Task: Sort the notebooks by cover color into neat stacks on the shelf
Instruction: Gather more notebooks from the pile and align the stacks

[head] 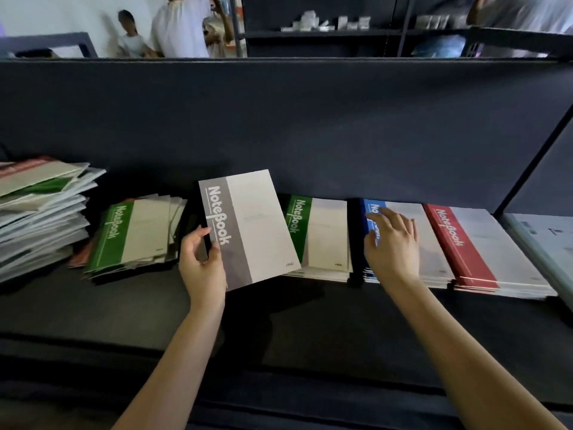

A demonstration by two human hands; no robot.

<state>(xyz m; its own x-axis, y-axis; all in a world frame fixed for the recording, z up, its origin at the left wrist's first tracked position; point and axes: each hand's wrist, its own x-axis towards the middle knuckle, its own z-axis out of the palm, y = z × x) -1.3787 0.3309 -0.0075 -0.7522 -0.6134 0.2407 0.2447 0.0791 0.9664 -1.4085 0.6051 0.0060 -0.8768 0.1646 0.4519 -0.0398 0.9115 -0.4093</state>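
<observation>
Grey notebook (pixel 248 228) is in my left hand (pixel 203 262), gripped at the lower spine edge w/ thumb on the front cover and the other fingers curled round the edge. It's lifted off the shelf (pixel 279 321) and tilted, cover facing me, sitting in view between the loose green-topped pile (pixel 133 231) on the left and the tidy green stack (pixel 322 234), and it covers that stack's left edge. My right hand (pixel 392 243) lies flat w/ fingers spread and fairly straight on top of the blue stack (pixel 432 243), gripping nothing. Just right of that is the red stack (pixel 465 246), squared up, almost touching the blue one. Far left is a taller, messy pile (pixel 40 212) of mixed covers, edges sticking out. Far right is a pale item (pixel 542 240), can't tell what. Dark back panel (pixel 279 119) behind the row, w/ blurred people beyond its top edge.
</observation>
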